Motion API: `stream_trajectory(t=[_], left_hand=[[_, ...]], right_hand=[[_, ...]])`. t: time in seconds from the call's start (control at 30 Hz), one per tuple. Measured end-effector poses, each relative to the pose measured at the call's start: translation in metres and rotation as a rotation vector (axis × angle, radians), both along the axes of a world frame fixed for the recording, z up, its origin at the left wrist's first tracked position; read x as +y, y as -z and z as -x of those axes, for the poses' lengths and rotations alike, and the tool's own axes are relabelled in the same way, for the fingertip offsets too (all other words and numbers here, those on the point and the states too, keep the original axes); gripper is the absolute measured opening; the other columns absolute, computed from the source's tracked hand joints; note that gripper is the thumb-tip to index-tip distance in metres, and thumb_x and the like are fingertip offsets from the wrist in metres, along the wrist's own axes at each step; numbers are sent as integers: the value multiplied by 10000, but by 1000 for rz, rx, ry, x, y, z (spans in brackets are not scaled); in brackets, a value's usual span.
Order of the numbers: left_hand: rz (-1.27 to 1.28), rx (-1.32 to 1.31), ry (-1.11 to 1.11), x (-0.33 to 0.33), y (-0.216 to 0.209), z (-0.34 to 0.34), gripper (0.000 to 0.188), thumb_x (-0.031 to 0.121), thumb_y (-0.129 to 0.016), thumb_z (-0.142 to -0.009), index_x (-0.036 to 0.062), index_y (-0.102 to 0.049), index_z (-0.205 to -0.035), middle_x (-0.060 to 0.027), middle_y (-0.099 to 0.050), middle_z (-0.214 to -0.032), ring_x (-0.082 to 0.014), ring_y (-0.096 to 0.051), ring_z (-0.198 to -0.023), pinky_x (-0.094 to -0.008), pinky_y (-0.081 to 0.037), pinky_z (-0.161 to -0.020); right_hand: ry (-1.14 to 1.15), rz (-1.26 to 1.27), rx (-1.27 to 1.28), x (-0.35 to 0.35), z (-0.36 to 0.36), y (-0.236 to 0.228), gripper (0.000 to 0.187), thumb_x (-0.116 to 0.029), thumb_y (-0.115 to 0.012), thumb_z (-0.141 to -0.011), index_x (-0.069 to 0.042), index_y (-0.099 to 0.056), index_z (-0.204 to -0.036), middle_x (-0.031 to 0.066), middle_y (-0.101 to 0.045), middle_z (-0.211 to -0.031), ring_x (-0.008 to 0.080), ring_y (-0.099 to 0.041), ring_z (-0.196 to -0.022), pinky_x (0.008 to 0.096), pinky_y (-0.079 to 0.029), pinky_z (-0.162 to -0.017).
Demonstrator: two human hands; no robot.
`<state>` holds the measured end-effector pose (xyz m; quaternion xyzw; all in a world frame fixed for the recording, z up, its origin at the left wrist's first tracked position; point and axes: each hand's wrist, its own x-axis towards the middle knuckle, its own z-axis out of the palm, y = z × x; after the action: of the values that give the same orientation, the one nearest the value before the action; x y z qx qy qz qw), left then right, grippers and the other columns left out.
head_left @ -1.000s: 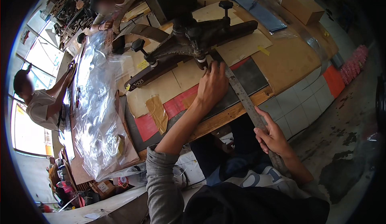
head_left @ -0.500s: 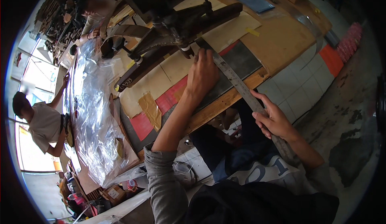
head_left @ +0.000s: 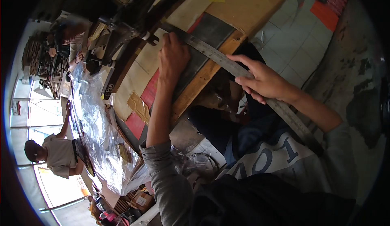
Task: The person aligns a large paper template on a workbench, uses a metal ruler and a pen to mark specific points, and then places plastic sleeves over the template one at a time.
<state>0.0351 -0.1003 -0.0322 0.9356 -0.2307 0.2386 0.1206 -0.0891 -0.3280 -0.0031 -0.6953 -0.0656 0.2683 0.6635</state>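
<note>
A long grey metal ruler [head_left: 219,58] slants from the workbench down over my lap. My right hand [head_left: 264,80] grips it near its middle, thumb on one side and fingers on the other. At the ruler's far end my left hand [head_left: 174,57] is closed, knuckles up, over the dark sheet [head_left: 211,30]. Its fingertips meet the ruler's edge, and anything pinched in them is hidden. Beside that hand lie a red strip [head_left: 152,89] and a pale sheet [head_left: 136,74]. A crumpled brown tape piece [head_left: 138,107] sits on them.
A dark metal machine [head_left: 122,35] with a long bar stands beyond my left hand. Clear plastic sheeting [head_left: 95,120] covers the left side. The bench's wooden edge [head_left: 199,84] runs close to me. One person [head_left: 57,153] stands at far left, another [head_left: 75,43] behind the machine.
The view has turned and shifted, so the bench appears farther up and left. Both hands keep their places at the ruler, the right one still gripping it.
</note>
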Motion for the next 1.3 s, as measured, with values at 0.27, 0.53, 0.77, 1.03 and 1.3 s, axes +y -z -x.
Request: stream_trajectory(t=[0.27, 0.53, 0.77, 1.03, 1.3], left_hand=[[5, -47, 0, 3, -1, -1, 192, 103, -520, -748, 24, -465, -913, -202, -512, -887, -412, -562, -723, -488, -482, -601], [-2, -56, -26, 5, 3, -3, 327, 115, -523, -752, 35, -483, -1067, -208, -524, -942, -401, -573, -750, -479, -488, -644], [7, -73, -17, 4, 7, -2, 321, 111, -523, -753, 38, -485, -1063, -201, -521, -950, -394, -574, -749, -480, -485, -639], [30, 5, -61, 2, -1, 1, 305, 124, -530, -769, 54, -533, -1066, -192, -532, -982, -391, -581, -809, -473, -483, -683], [68, -1, -45, 3, 2, 4, 302, 89, -539, -726, 9, -511, -1016, -198, -488, -980, -391, -591, -698, -453, -517, -605]], right_hand=[[9, 54, -43, 1, 2, -5, 506, -68, -430, -913, -89, -234, -1379, 23, -457, -609, 63, -435, -371, 213, -361, -301], [1, 24, -53, -1, 1, -1, 522, -68, -439, -911, -70, -216, -1383, 36, -464, -620, 67, -436, -374, 224, -363, -303], [0, 35, -61, -2, -4, 4, 534, -66, -444, -908, -67, -207, -1386, 38, -466, -623, 67, -424, -367, 222, -365, -305], [-16, 17, -61, -7, -10, 3, 527, -66, -456, -903, -84, -229, -1379, 30, -458, -614, 61, -417, -365, 216, -365, -304], [-7, -4, 42, -5, -6, -1, 539, -53, -466, -894, -138, -241, -1376, 11, -450, -600, 56, -418, -371, 202, -358, -306]])
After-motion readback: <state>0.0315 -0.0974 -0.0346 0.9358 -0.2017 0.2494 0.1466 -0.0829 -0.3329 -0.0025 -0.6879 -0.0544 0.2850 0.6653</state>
